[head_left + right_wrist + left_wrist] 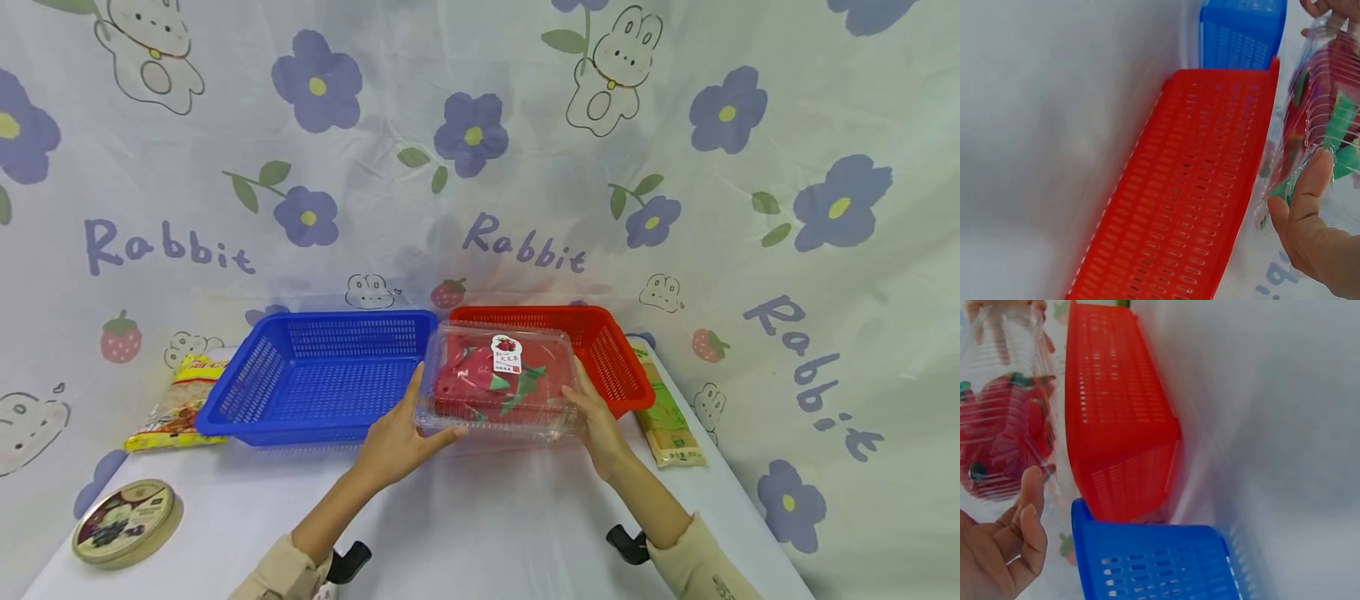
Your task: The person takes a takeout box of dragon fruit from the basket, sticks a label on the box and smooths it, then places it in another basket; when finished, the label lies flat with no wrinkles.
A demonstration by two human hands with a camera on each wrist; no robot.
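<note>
In the head view a clear plastic clamshell box (498, 392) with pink-red dragon fruit inside and a white label on its lid is held up in front of the baskets. My left hand (399, 440) grips its left end, thumb along the lower front edge. At the opposite end my right hand (597, 427) holds the box, with its fingers on the side wall. Behind it, the red basket (617, 371) is partly hidden by the box. The blue basket (330, 396) stands beside the red one, on the left, with its bare floor showing.
A yellow-topped food bag (180, 404) lies left of the blue basket. Nearer, on the white table (480, 533), is a round tin (123, 523). Right of the red basket lies a green packet (667, 408). A printed curtain (480, 200) hangs behind the table.
</note>
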